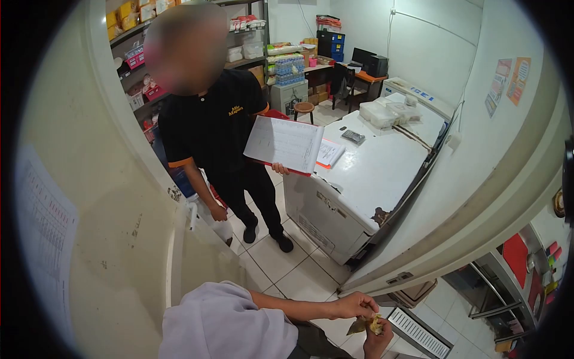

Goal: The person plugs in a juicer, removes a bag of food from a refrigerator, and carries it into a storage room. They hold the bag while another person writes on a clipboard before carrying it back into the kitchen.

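Note:
In the head view, my left hand [357,305] reaches in from the lower left, below a pale grey sleeve. Its fingers are pinched at the top of a small piece of yellowish food [375,325] in a wrapper that looks like a leaf. From below, my right hand [378,341] closes around the same bundle. A dark greenish flap of the wrapper [357,326] hangs out on the left side. The exact kind of food is too small to make out.
A person in a black shirt [209,125] stands ahead, holding a clipboard with papers [284,143]. Right of them is a white chest freezer [382,173] with bags on top. An open door [119,221] is at left, its frame [466,239] at right, a floor drain grate [420,333] below.

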`<control>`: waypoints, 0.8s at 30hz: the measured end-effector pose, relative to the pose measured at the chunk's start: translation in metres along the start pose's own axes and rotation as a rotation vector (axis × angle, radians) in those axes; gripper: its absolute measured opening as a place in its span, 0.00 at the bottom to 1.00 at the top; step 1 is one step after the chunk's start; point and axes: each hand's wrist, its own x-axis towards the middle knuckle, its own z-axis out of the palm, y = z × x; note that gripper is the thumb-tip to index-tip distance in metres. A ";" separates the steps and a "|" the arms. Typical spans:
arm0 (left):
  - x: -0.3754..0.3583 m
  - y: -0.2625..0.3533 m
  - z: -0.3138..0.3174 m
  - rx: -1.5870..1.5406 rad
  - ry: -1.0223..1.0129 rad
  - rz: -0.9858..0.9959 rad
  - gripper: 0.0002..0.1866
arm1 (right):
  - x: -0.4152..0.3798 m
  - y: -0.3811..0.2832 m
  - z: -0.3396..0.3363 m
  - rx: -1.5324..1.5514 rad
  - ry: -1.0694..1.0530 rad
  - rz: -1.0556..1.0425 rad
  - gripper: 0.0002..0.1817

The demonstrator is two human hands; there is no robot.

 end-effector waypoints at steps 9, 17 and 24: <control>0.017 -0.023 0.013 0.160 -0.145 0.216 0.05 | -0.011 -0.001 -0.021 -0.151 -0.135 0.137 0.11; 0.040 -0.047 0.051 0.228 -0.265 0.127 0.07 | -0.036 0.044 -0.041 -0.136 -0.133 0.297 0.23; 0.115 -0.104 0.133 0.360 -0.347 0.104 0.11 | -0.081 0.119 -0.126 -0.044 0.098 0.220 0.09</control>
